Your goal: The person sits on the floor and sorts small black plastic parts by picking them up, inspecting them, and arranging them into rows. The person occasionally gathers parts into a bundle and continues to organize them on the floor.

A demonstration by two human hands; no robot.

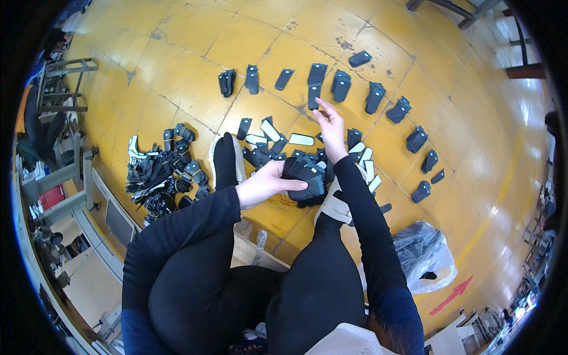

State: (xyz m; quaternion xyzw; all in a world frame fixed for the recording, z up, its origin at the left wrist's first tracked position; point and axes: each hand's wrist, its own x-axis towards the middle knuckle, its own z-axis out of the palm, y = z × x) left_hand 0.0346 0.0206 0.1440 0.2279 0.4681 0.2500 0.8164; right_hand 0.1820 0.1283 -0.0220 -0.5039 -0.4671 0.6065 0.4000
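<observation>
My left hand (264,186) is closed around a thick stack of dark, flat fabric pieces (306,176), its thumb pressed on top. Farther out, my right hand (331,131) is held with thumb and forefinger apart and nothing visible between them. Its fingertips appear by the lower end of a dark pair of overlapping pieces (316,77); I cannot tell if they touch. Below and around both hands lies a loose heap of similar pieces (258,156), some with pale undersides up (301,139). Part of that heap is hidden by the held stack.
Several small dark piles (341,84) form an arc across the yellow tiled floor (195,71). Bundled dark pieces (160,177) lie left of my left foot. A clear plastic bag (423,254) rests at right. Wooden and metal frames (65,195) stand along the left.
</observation>
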